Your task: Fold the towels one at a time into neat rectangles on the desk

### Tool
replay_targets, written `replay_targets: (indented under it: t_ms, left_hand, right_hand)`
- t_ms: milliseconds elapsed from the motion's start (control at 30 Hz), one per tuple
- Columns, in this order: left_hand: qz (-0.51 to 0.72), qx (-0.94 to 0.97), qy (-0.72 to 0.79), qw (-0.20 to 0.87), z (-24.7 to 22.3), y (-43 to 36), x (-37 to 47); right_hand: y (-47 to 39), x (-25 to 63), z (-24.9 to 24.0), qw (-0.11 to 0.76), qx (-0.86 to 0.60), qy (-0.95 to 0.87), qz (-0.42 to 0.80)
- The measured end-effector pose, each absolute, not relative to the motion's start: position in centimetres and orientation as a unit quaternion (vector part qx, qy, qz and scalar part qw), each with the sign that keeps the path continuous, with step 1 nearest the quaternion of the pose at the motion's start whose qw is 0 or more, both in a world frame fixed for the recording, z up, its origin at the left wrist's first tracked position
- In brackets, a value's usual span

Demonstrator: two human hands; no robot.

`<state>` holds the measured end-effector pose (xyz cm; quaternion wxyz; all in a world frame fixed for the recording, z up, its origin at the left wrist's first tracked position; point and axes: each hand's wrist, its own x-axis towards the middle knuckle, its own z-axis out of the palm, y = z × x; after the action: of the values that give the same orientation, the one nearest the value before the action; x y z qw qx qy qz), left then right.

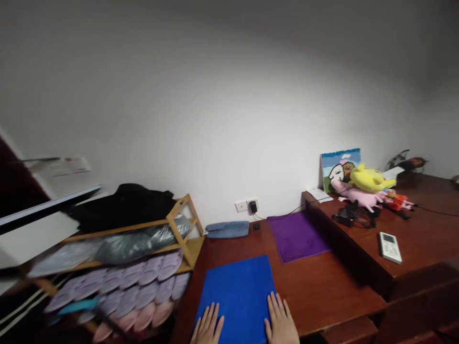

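A flat, smooth blue rectangle (238, 291) lies on the brown wooden desk (304, 289); whether it is a folder or a folded cloth I cannot tell. On its lower left edge rests my left hand (208, 326), palm down with the fingers spread. My right hand (281, 321) lies flat across the lower right edge, fingers stretched out and holding nothing. Beyond the blue piece, a purple cloth (299, 235) is spread out, and a grey-blue rolled cloth (227, 230) sits by the wall.
A wooden rack (190, 239) on the left holds several pairs of slippers (132, 277), with a black bag (125, 205) on top. On the raised right section are plush toys (371, 179), a white remote (389, 247), a black adapter (346, 217) and a picture (340, 165). A plug (253, 207) sits in the wall socket.
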<state>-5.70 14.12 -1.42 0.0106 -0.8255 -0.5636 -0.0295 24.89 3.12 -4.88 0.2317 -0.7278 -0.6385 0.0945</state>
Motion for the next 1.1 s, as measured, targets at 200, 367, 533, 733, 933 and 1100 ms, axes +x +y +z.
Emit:
replay_targets:
  t_ms: [200,367,533,733,933,1100]
  left_hand:
    - [0.004,-0.75,-0.66,0.025,1.4,11.9,-8.6]
    - [-0.1,-0.798,-0.593,0.023,3.1,11.5,-4.2]
    - [-0.082,-0.886,-0.453,-0.061,2.4,9.6,4.0]
    - [-0.047,-0.808,-0.585,-0.057,1.2,10.9,-0.8]
    - [-0.072,-0.779,-0.623,-0.022,-1.3,12.5,-8.0]
    - [-0.113,-0.788,-0.606,-0.016,-4.3,13.6,-9.2]
  right_hand:
    - [0.8,24.2,-0.9,0.167,-0.742,-0.639,0.112]
    - [0.7,24.1,-1.6,0.171,-0.741,-0.643,0.095]
    - [0.6,24.2,-1.8,0.184,-0.735,-0.647,0.083]
    - [0.9,24.5,-1.9,0.197,-0.73,-0.648,0.095]
    - [1.7,25.2,-1.7,0.208,-0.724,-0.643,0.136]
    - [6.6,31.5,1.2,0.209,-0.758,-0.611,0.089]
